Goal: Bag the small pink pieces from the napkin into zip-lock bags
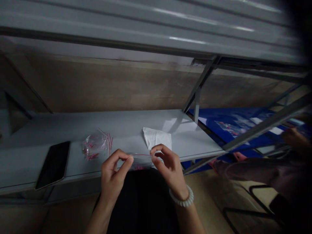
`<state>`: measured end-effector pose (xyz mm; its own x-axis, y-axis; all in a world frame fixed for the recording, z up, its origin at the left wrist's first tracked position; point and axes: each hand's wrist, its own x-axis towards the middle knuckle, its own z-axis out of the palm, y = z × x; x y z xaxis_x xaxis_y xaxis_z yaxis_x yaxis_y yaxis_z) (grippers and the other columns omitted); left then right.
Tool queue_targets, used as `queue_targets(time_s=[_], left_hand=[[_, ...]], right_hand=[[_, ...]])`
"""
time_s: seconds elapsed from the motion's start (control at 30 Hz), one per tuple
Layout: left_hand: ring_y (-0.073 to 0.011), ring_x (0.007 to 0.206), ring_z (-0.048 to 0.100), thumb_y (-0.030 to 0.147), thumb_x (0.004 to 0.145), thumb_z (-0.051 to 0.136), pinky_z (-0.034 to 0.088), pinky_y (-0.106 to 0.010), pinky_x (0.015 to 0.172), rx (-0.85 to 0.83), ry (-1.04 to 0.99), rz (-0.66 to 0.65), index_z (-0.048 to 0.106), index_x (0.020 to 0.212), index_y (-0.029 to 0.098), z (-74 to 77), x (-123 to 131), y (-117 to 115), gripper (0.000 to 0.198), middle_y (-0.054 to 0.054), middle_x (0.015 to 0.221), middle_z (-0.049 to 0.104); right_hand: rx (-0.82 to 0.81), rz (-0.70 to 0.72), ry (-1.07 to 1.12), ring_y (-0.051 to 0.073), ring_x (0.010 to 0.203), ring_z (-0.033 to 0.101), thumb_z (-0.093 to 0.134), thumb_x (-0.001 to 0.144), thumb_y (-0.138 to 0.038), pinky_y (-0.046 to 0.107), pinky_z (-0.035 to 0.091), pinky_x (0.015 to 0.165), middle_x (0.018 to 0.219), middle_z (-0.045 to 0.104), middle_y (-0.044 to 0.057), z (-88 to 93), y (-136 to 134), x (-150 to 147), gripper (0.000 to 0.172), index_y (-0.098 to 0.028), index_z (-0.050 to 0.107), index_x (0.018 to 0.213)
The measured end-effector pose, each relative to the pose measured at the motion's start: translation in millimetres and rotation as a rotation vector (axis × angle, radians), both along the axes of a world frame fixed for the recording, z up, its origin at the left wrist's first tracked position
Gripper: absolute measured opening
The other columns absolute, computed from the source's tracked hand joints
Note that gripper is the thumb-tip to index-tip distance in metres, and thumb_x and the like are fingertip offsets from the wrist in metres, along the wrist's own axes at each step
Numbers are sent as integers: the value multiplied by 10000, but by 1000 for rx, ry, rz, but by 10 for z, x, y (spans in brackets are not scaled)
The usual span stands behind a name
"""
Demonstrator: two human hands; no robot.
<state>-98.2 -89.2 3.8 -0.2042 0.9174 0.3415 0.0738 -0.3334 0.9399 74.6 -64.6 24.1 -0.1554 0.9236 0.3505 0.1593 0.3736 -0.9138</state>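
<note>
A clear zip bag (142,160) with a red seal line is stretched between my two hands, just past the table's front edge. Small pink pieces show low inside it. My left hand (115,172) pinches the bag's left top corner between thumb and forefinger. At the right top corner, my right hand (169,165), with a pale beaded bracelet at the wrist, pinches with thumb and forefinger. Left of my hands, a second clear bag (95,147) with red-edged strips and small pink pieces lies on the table. A white sheet (157,137) lies behind my right hand, partly covered by it.
A dark phone or tablet (54,164) lies on the grey table (117,120) at its left front edge. Metal posts (197,104) stand at the right. Beyond them is a blue surface (209,123) with bags, and another person's leg (246,170) near a black stool frame (248,211).
</note>
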Motion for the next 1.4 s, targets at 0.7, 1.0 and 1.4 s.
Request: queue_targets(time_s=[0.7, 1.0, 1.4], left_hand=[[-131, 653, 479, 146, 836, 579, 381, -263, 615, 221, 105, -130, 541, 713, 194, 66, 55, -75, 136, 18, 654, 501], [-132, 639, 473, 189, 837, 593, 377, -260, 607, 179, 55, -94, 540, 697, 191, 63, -5, -72, 150, 18, 638, 487], [-122, 652, 455, 189, 850, 593, 353, -251, 618, 176, -92, -53, 529, 706, 194, 19, -60, -40, 158, 28, 647, 463]], right_hand=[[29, 181, 49, 166, 748, 574, 715, 757, -244, 310, 451, 721, 748, 599, 30, 126, -69, -132, 76, -196, 685, 706], [-26, 141, 48, 155, 704, 569, 739, 735, -285, 297, 455, 677, 701, 589, 17, 125, -48, -79, 116, -204, 703, 660], [-55, 152, 105, 163, 735, 577, 720, 755, -245, 311, 454, 703, 714, 597, 20, 93, -25, -23, 81, -211, 701, 684]])
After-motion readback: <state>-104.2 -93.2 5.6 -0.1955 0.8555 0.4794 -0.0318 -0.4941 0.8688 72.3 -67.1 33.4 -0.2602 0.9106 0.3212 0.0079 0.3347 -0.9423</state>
